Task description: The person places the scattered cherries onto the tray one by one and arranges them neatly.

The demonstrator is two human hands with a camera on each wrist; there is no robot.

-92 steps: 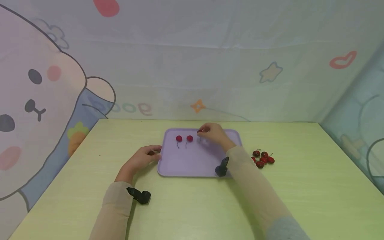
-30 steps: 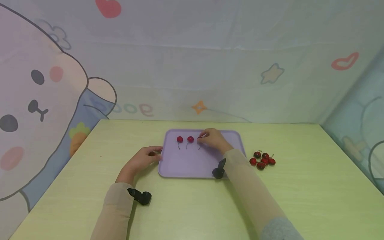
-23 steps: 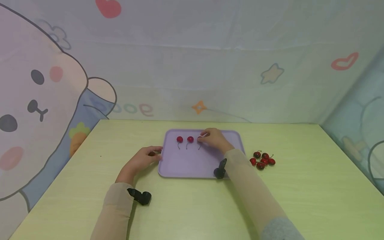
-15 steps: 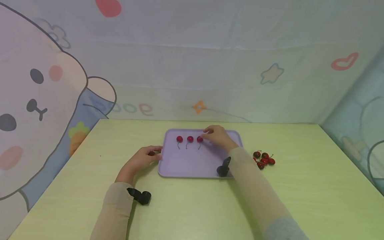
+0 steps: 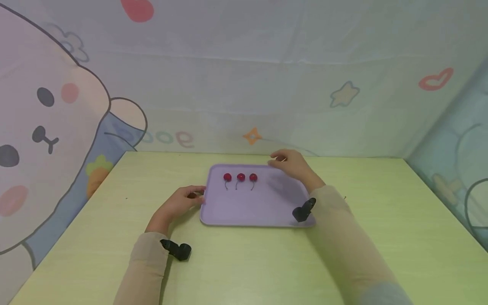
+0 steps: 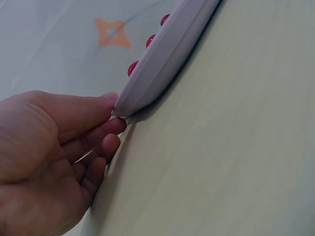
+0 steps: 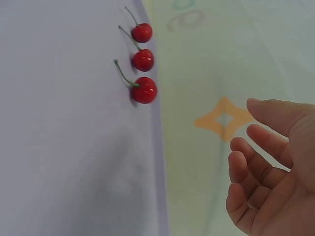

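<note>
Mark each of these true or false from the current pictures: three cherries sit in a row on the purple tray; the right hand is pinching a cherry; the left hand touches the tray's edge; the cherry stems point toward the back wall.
1. Three cherries sit in a row on the purple tray. True.
2. The right hand is pinching a cherry. False: its fingers are relaxed and hold nothing, raised over the tray's far right part.
3. The left hand touches the tray's edge. True: its fingertips meet the near left corner.
4. The cherry stems point toward the back wall. False: they point toward the person.
</note>
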